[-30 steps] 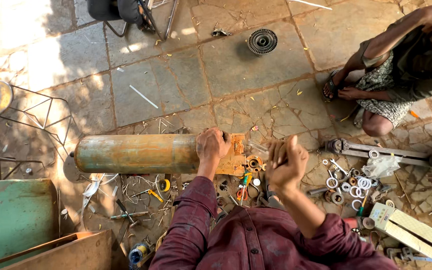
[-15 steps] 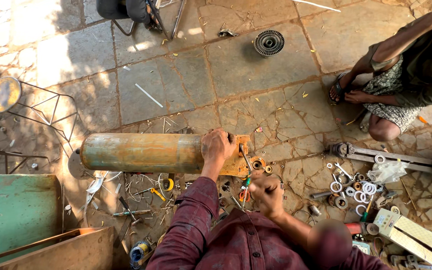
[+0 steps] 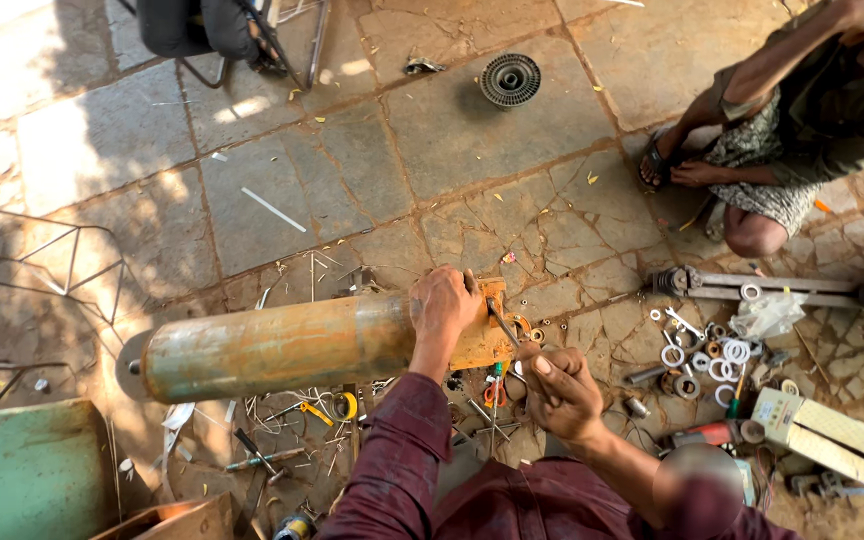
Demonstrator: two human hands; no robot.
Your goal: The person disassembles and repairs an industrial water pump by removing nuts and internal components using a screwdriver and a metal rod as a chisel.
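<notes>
- Left hand [image 3: 444, 305]: fingers curled down over the top of the rusty cylinder [image 3: 282, 348], near its orange end; bare paving beyond
- Right hand [image 3: 559, 390]: closed around a thin metal tool [image 3: 504, 325], tip at the orange end; loose rings [image 3: 727, 352] lie well to its right

I see a rusty yellow-brown metal cylinder [image 3: 272, 347] lying on its side across cracked stone paving, orange bracket end rightward.

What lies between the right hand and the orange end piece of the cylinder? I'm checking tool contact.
In the head view, a thin metal tool runs from the right hand to the orange end piece.
</notes>
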